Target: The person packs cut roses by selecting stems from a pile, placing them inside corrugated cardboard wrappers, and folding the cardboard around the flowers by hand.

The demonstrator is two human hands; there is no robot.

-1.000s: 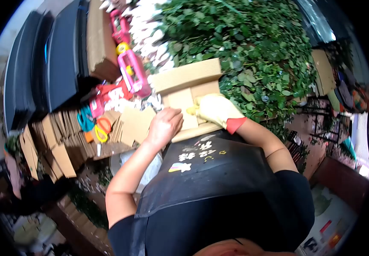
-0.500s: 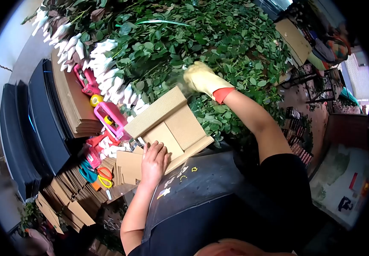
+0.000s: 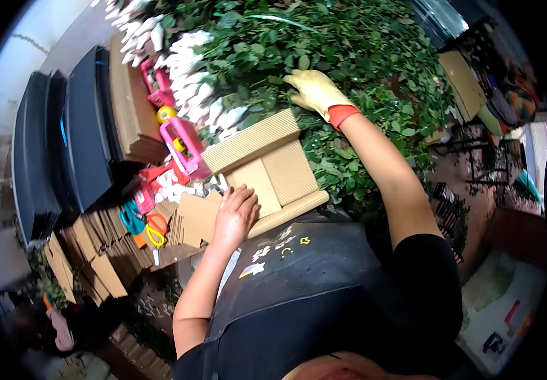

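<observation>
My bare left hand (image 3: pixel 237 214) lies on the left end of a folded sheet of corrugated cardboard (image 3: pixel 289 171), its fingers laid flat against the inner face. The sheet rests tilted in front of me, with one side folded up and a raised lip on the near side. My right hand (image 3: pixel 316 94) wears a pale yellow rubber glove with a red cuff. It reaches over a thick pile of leafy rose stems (image 3: pixel 254 54), fingers apart and touching or just above the leaves. Nothing shows in its grasp.
White-sleeved flower heads (image 3: pixel 191 69) line the pile's left edge. Pink tape dispensers (image 3: pixel 185 149) stand beside them. Orange-and-yellow scissors (image 3: pixel 156 229) and cut cardboard pieces (image 3: pixel 197 218) lie at left. Stacked dark sheets (image 3: pixel 87 126) stand beyond. Another person (image 3: pixel 61 326) is partly visible lower left.
The view has shifted, moving the scene right and upward. My right hand's fingers have spread from a more curled, blurred pose. The left hand stays on the cardboard.
</observation>
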